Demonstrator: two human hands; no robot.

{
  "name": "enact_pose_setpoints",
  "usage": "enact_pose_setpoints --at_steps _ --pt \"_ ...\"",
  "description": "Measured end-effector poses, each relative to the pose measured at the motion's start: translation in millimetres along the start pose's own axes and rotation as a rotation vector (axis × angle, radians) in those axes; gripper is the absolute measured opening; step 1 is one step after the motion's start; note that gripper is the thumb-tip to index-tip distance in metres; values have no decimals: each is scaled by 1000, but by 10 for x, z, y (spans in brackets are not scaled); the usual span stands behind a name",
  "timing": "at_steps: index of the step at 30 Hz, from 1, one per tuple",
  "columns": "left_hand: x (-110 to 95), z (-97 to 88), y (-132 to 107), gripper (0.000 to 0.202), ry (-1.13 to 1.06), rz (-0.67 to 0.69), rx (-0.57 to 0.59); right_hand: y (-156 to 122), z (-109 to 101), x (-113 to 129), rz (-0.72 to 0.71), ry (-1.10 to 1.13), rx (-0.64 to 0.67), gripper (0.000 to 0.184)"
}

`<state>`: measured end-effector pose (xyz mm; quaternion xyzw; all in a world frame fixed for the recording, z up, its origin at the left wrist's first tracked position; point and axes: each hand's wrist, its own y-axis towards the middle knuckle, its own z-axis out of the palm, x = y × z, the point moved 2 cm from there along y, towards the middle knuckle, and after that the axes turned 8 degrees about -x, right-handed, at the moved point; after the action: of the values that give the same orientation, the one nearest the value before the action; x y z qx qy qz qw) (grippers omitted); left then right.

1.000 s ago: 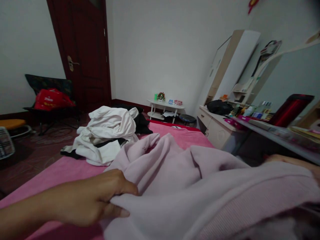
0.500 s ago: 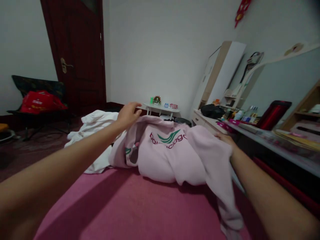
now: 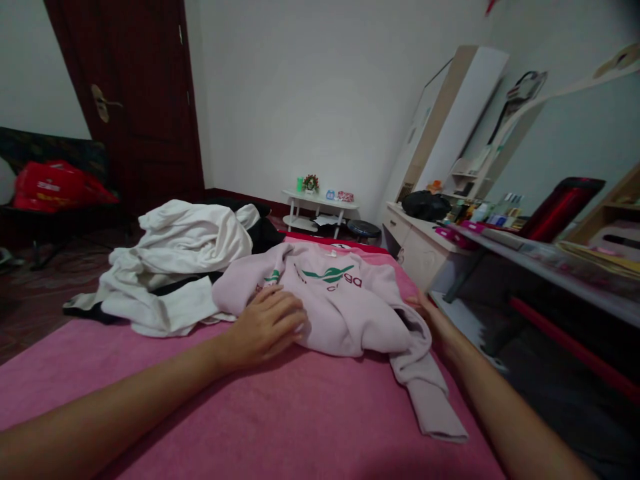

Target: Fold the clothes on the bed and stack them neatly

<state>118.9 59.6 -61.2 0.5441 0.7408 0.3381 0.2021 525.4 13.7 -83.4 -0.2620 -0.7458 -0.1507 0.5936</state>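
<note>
A pale pink sweatshirt [image 3: 345, 320] with green and dark red lettering lies rumpled on the pink bed cover [image 3: 280, 413]. My left hand [image 3: 270, 325] rests on its near left part, palm down, the fingers stretched out and slightly bent. On the other side, my right hand [image 3: 427, 310] is at the edge of the right sleeve, which hangs toward me with its cuff on the cover. That hand's fingers are partly hidden, so its grip does not show. Left of the sweatshirt is a heap of white clothes [image 3: 195, 240] with black cloth among it.
A dressing table [image 3: 430, 247] with bottles and a black bag stands at the right, beside a glass-topped desk [image 3: 560, 267]. Against the far wall is a small white table [image 3: 320, 200] with a round stool [image 3: 363, 230] near it. A chair holds a red bag [image 3: 55, 187].
My left hand has come down and nearer, from above the sweatshirt onto its near side. The sweatshirt now lies flatter and more spread out. The right hand is lower, and the view has tilted down.
</note>
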Motion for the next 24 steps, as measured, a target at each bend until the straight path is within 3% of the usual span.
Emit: enact_pose_setpoints --at_steps 2,5,7,9,12,14,16,19,22,24 --pt "-57 2 -11 21 -39 45 94 -142 108 102 -112 -171 97 46" --pt "-107 50 -2 22 -46 -7 154 -210 264 292 -217 -395 227 26" --pt "-126 92 7 22 -49 -51 156 -131 284 503 -252 -467 217 13" --pt "-139 131 5 23 -63 -81 143 11 219 777 -285 -394 24 12" --pt "-151 166 -23 22 -84 -113 113 172 110 1127 -408 -94 -379 33" --pt "-150 165 -44 22 -95 -125 93 191 175 1203 -510 1 -436 45" --pt "-121 136 -53 23 -80 -132 65 138 370 1140 -581 -89 -359 47" --pt "34 31 -45 33 56 -223 -14 -33 778 883 -601 -421 -165 52" --pt "310 -112 -54 49 262 -495 -88 -236 1123 673 -633 -744 97 60" --pt "483 -179 -81 61 335 -674 -66 -349 1241 663 -694 -920 185 57"
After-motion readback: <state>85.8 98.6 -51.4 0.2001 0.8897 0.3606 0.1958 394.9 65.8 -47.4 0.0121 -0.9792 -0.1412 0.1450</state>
